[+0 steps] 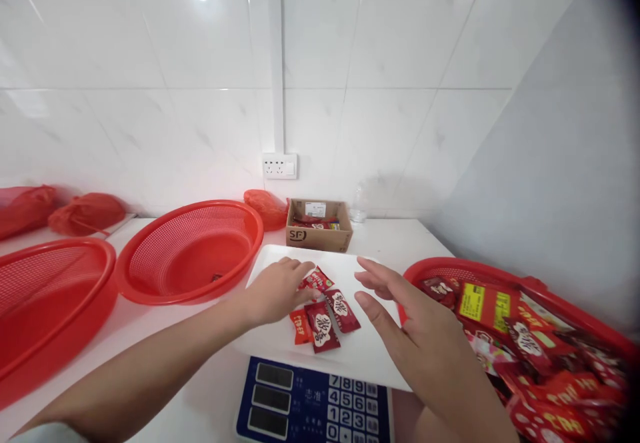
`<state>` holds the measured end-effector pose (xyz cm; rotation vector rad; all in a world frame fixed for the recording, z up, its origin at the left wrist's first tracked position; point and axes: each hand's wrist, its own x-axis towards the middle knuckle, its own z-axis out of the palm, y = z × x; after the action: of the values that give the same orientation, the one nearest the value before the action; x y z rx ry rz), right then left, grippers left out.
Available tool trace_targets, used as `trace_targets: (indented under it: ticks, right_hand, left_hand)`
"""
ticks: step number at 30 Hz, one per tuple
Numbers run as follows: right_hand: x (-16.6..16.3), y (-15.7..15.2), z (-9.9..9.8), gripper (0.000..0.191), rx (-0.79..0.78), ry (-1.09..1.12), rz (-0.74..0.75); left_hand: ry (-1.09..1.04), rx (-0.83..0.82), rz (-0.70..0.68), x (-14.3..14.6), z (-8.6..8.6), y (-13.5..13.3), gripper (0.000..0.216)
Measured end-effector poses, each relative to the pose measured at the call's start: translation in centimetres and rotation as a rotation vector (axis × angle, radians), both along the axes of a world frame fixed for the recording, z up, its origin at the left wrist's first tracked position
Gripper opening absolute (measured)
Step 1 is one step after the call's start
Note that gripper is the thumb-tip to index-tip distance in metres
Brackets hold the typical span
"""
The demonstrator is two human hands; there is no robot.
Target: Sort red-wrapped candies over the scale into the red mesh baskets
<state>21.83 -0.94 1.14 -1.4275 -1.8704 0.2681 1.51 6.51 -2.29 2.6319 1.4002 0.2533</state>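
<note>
Red and maroon packets (324, 323) lie in a small heap on the white tray (273, 346) of a scale (310, 413).
The left hand (280, 288), fingers slightly bent, reaches over the heap's left side; whether it grips a packet, I cannot tell. The right hand (417, 323) is spread and empty beside the heap. Around the tray: a cardboard box (320, 238) behind, a full basket (450, 266) right, two red baskets (187, 250) left.

A packing room, judging by scale (315, 396) and packet-filled basket (463, 267).
</note>
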Motion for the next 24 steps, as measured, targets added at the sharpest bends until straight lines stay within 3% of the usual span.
trace_targets:
  ticks: [4, 7, 10, 18, 20, 24]
  right_hand:
    - [0.1, -0.4, 0.1, 0.038, 0.002, 0.019, 0.008]
    - [0.2, -0.5, 0.2, 0.038, -0.008, 0.047, 0.0]
    - [0.3, -0.4, 0.2, 0.039, -0.005, 0.046, 0.015]
    - [0.4, -0.4, 0.4, 0.04, -0.024, 0.041, 0.023]
    - [0.3, -0.4, 0.5, 0.04, -0.027, 0.044, 0.026]
    - [0.3, -0.3, 0.5, 0.04, -0.042, 0.053, 0.034]
  left_hand:
    - [0.025, -0.013, -0.039, 2.3, -0.8, 0.8, 0.038]
    - [0.004, -0.024, -0.02, 1.9, -1.2, 1.1, 0.032]
    - [-0.037, 0.004, 0.052, -0.2, -0.8, 1.3, 0.03]
    - [-0.032, 0.211, 0.398, -8.1, 1.7, 1.7, 0.029]
    - [-0.046, 0.214, 0.357, -8.0, 1.3, 0.9, 0.029]
    - [-0.149, -0.005, 0.051, -5.0, -0.2, -2.2, 0.033]
